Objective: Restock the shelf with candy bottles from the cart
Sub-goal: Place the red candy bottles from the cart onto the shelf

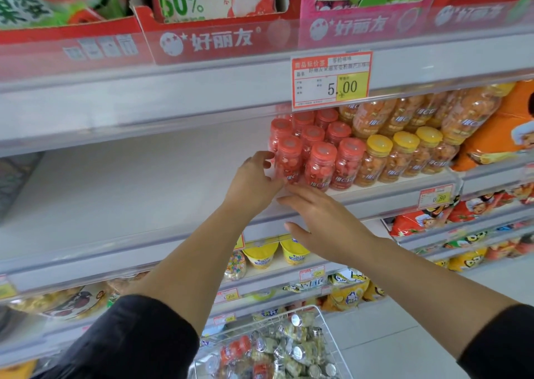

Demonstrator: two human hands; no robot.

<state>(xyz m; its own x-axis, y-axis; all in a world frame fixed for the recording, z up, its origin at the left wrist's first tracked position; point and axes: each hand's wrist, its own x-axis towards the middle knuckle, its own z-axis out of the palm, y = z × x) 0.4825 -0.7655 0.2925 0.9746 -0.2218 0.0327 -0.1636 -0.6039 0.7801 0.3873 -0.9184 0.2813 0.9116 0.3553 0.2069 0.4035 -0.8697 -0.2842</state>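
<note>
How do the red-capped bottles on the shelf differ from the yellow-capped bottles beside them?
The red-capped bottles hold red candy; the yellow-capped bottles hold orange candy. The red-capped bottles stand on the left, next to the bare stretch of shelf; the yellow-capped bottles stand to their right. The left hand curls round a front red-capped bottle; no hand touches the yellow-capped ones. Both kinds are clear and upright.

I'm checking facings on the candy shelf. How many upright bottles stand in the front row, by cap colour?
red-capped bottles: 3
yellow-capped bottles: 3
Total: 6
The left hand holds the leftmost red one, counted here.
</note>
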